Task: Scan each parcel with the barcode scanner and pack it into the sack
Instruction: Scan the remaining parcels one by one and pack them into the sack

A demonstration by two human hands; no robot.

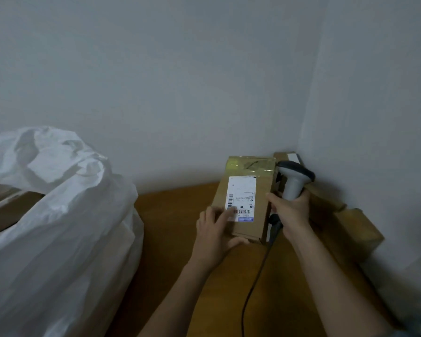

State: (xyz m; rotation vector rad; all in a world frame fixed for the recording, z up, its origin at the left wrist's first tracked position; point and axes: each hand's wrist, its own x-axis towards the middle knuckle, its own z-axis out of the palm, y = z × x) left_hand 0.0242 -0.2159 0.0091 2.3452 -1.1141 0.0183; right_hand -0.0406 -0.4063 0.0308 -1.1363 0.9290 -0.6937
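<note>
At the tabletop's far right corner, the left hand (213, 235) steadies a labelled parcel (246, 203) with flat fingers while the right hand (291, 210) grips the barcode scanner (294, 181), apparently mid-scan; next, the sack (58, 215).

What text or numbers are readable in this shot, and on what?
"3016" or similar: digits under the lower barcode on the white label of the parcel; blurred and seen the wrong way up, so uncertain.
Rest of that label: barcodes and small print, too blurred to read; the left hand covers its lower left corner.
White label on the rear box: no text legible.
Scanner, in the right hand: no marking visible.
Sack: no print.
</note>
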